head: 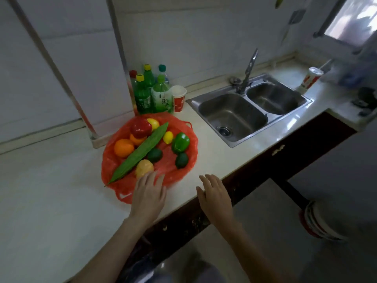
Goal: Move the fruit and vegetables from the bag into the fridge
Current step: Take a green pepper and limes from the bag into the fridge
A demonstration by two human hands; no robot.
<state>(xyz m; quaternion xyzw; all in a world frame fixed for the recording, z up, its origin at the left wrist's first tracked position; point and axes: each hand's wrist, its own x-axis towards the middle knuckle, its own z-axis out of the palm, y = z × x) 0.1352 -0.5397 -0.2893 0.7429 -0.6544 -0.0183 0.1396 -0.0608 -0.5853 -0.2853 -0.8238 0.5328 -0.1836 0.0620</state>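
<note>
Both hands are out flat with fingers loose, holding nothing: the left hand [148,194] reaches over the near rim of the red plastic bag [189,160], the right hand [214,193] hovers at the pale desk [51,201] edge. The crinkly bag lies spread open, holding a yellowish potato [143,168], a long ridged green gourd [140,152], two dark avocados [155,155], an orange [123,148], a green pepper [180,142], lemons [168,137] and a red pepper [140,127]. Behind it stand green bottles [162,96], one labelled 绿茶, a red paper cup [179,98], then a steel double sink [251,111].

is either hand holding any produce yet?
No: the left hand hovers open by the potato on the red bag; the right hand is open and empty.
</note>
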